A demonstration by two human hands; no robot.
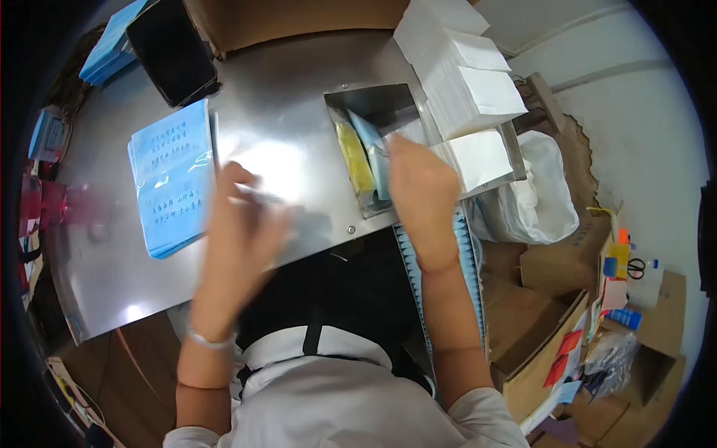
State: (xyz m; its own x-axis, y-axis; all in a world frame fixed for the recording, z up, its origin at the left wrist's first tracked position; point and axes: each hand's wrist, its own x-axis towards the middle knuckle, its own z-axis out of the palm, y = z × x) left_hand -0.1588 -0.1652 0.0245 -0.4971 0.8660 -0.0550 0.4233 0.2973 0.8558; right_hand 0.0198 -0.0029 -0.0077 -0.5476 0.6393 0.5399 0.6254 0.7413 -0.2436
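Over the bare metal worktop (276, 89), my left hand (243, 239) is smeared by motion, just right of a stack of blue printed packets (172, 175). Its fingers are too blurred to tell whether they hold anything. A sunken rectangular slot (377, 95) in the worktop contains a yellow packet (355, 158) and a light blue packet (371, 149) standing side by side. My right hand (423, 179) is curled closed at the slot's right side, fingertips reaching over it. What those fingers grip, if anything, is hidden. Stacks of folded white paper (474, 93) rise beside that hand.
A dark phone (172, 52) leans at the back left, near more blue packets (112, 46). A cardboard box (299, 16) borders the far edge. Right of the worktop hangs a white plastic bag (549, 194), above open cardboard boxes (538, 321). Pink containers (48, 205) stand far left.
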